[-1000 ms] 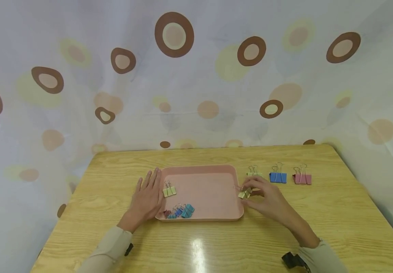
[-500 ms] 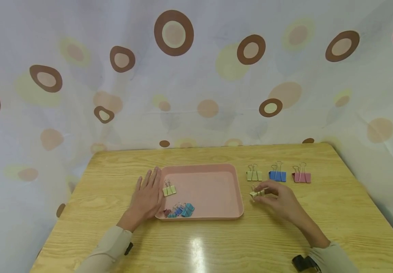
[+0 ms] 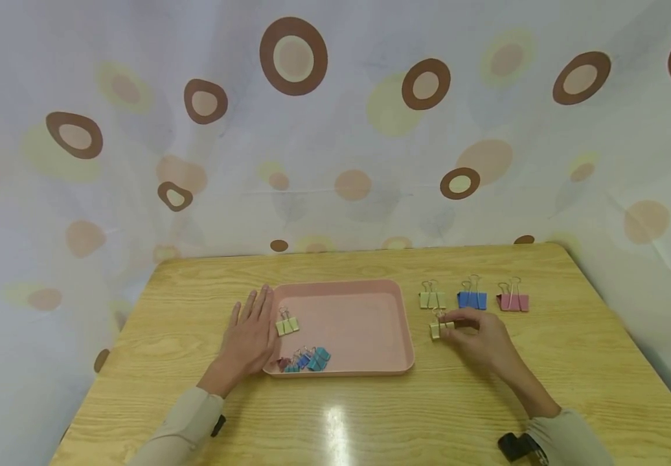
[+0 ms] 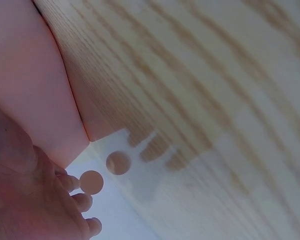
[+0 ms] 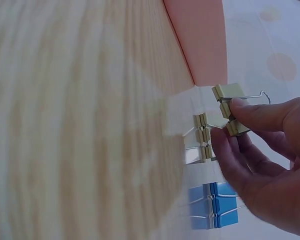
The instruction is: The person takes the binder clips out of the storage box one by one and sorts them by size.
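Note:
My right hand pinches a pale yellow binder clip between thumb and forefinger, right of the pink tray. The right wrist view shows this held clip with its wire handle sticking out. Just behind it stands another pale yellow clip, in a row with a blue binder clip and a pinkish-red binder clip. My left hand lies with straight fingers along the tray's left side. Inside the tray are a yellow clip and, at the front left corner, several smaller blue, teal and dark red clips.
The wooden table carries the tray and the row of clips. A patterned curtain hangs behind the table's back edge and on both sides.
My right hand has carried the yellow clip from over the tray's right rim to the table side, in front of the row, and the clip has turned more upright. My left hand stays put.

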The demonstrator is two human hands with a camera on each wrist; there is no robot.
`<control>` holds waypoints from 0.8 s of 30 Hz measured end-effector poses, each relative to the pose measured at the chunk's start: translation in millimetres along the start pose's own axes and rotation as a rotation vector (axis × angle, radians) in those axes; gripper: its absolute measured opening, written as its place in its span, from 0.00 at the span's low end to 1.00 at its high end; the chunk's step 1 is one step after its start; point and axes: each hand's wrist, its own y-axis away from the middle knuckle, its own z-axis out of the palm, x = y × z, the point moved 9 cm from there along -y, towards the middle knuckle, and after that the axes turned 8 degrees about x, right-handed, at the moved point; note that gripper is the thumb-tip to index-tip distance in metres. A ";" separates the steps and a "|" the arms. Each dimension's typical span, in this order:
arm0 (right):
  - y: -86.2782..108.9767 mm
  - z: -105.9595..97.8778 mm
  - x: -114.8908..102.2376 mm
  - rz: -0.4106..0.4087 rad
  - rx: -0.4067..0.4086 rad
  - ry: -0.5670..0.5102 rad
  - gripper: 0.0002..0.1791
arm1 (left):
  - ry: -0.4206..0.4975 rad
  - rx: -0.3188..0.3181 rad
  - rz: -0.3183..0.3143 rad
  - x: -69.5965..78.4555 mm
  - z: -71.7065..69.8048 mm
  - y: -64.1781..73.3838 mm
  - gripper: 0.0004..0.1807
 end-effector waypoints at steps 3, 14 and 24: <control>-1.0 0.1 0.4 0.027 -0.001 0.029 0.10 | -0.002 0.003 0.002 0.1 -0.1 0.5 0.34; -3.5 2.8 9.3 0.032 -0.012 0.091 0.09 | 0.013 0.030 0.007 1.1 -4.0 0.4 0.33; -5.5 5.5 16.5 0.013 -0.007 0.092 0.07 | 0.022 0.032 0.006 2.7 -4.6 -0.2 0.33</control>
